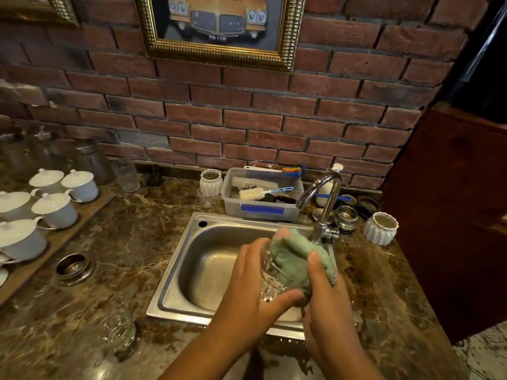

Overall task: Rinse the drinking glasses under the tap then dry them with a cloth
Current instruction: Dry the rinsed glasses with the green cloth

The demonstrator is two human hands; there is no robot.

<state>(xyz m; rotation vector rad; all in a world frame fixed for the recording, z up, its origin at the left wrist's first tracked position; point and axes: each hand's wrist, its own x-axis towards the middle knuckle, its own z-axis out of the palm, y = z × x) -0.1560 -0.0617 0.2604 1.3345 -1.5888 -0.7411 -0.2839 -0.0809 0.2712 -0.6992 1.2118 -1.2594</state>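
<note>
Over the sink's [170, 270] right side, my left hand [247, 286] curls round a glass [270, 274]. My right hand [326, 300] pinches the cloth [292, 259] stuffed inside. I judge rinsing done, drying underway. The second glass [120, 333], near the counter's front edge, may remain.

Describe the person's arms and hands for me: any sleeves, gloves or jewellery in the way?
Both are bare. The left hand and right hand wear no gloves, and no ring, watch or bracelet shows on the parts in view. The forearms are uncovered down to the bottom edge of the picture, so no sleeve appears. No markings or bandages are visible.
</note>
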